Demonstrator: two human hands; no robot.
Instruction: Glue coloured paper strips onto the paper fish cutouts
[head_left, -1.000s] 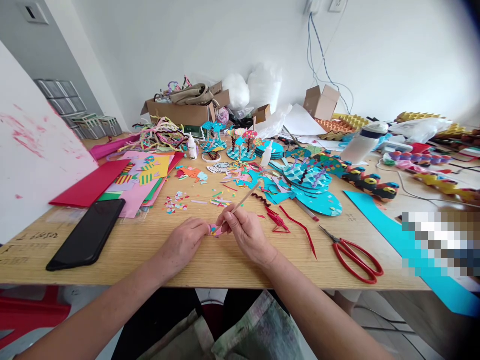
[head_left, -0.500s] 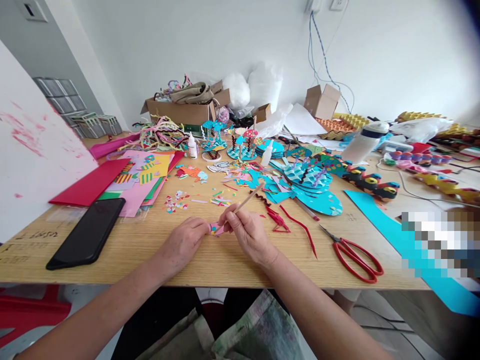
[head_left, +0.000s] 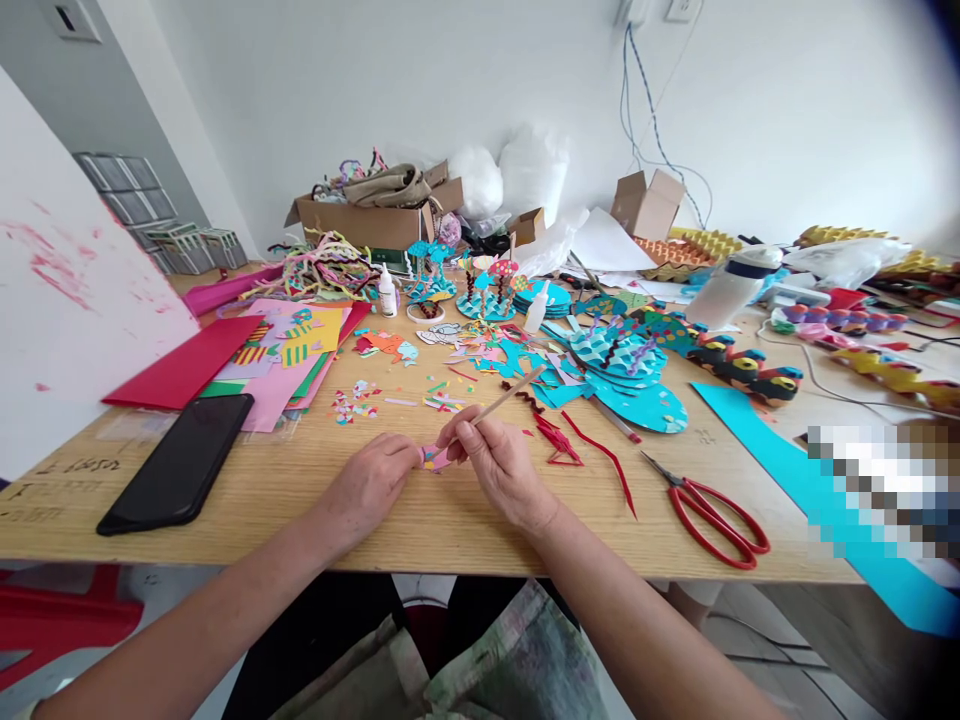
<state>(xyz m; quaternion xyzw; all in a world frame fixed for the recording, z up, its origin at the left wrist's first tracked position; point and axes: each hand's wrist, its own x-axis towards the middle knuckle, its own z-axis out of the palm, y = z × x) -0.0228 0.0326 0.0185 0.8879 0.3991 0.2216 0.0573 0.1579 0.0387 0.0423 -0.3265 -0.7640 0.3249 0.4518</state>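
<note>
Between my two hands lies a small pink paper cutout (head_left: 433, 459) with coloured spots, flat on the table near its front edge. My left hand (head_left: 375, 482) is closed at the cutout's left end, its fingertips pinching or pressing it. My right hand (head_left: 496, 462) grips a thin wooden stick (head_left: 510, 393) like a pencil, its lower end down at the cutout. The stick's tip is partly hidden by my fingers. Just beyond lie tiny coloured paper bits (head_left: 354, 403) and narrow paper strips (head_left: 444, 399).
Red-handled scissors (head_left: 720, 520) and red pipe cleaners (head_left: 556, 442) lie to the right. A black phone (head_left: 178, 463) and coloured paper sheets (head_left: 262, 405) are on the left. Glue bottles (head_left: 387, 292), blue paper discs (head_left: 637, 395) and a water bottle (head_left: 733, 287) stand farther back.
The upper end of the wooden stick has swung to the right and leans lower. My left hand stays at the pink cutout. The whole view has shifted slightly.
</note>
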